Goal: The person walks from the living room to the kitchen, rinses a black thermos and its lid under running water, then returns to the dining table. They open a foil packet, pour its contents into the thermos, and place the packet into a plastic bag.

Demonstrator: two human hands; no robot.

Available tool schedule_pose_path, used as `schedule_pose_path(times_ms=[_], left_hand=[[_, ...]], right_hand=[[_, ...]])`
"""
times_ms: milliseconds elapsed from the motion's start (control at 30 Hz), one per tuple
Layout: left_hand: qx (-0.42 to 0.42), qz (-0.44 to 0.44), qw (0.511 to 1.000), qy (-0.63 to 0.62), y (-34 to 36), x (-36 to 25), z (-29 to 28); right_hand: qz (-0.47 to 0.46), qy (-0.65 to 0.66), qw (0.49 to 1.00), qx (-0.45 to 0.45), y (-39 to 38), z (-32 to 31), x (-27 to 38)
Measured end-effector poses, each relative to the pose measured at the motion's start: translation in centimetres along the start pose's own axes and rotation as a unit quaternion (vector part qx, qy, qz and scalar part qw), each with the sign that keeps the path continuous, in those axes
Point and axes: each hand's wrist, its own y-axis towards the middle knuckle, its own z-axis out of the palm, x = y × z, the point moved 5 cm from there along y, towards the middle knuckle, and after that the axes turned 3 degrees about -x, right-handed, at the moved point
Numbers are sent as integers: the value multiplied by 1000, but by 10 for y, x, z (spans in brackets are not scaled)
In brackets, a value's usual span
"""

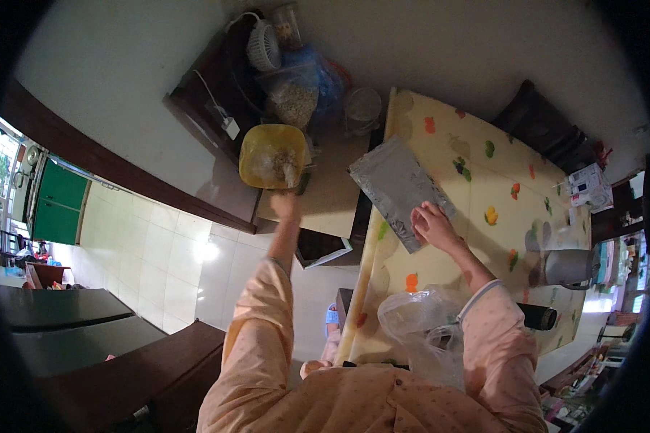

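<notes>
My left hand (285, 207) is at the near rim of a yellow plastic bowl (251, 160). The bowl holds a clear bag (278, 164) with pale contents. Blur hides the left fingers, so I cannot tell whether they grip the rim. A flat silver foil pouch (388, 184) lies at the left side of the patterned table. Over the pouch's right edge, my right hand (435, 226) is open, with curved fingers and thumb apart and nothing visible between them.
Beyond the bowl are a clear bag of pale pieces (294, 103), a small white fan (263, 47), and a clear container (362, 108). On the table (477, 206) are a crumpled plastic bag (419, 317), a grey pot (567, 267) and a black bottle (538, 316).
</notes>
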Motion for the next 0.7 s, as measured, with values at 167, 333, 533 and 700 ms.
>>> schedule_pose_path(times_ms=[167, 333, 533, 700], left_hand=[[37, -219, 968, -114, 63, 72, -17], [69, -249, 961, -95, 80, 72, -14], [95, -190, 976, -56, 86, 55, -9], [75, 10, 995, -69, 108, 14, -5]], right_hand=[[6, 9, 999, -36, 4, -11, 5], [-29, 61, 998, -4, 6, -14, 14], [-37, 136, 990, 24, 11, -17, 28], [-54, 170, 984, 17, 16, -21, 38]])
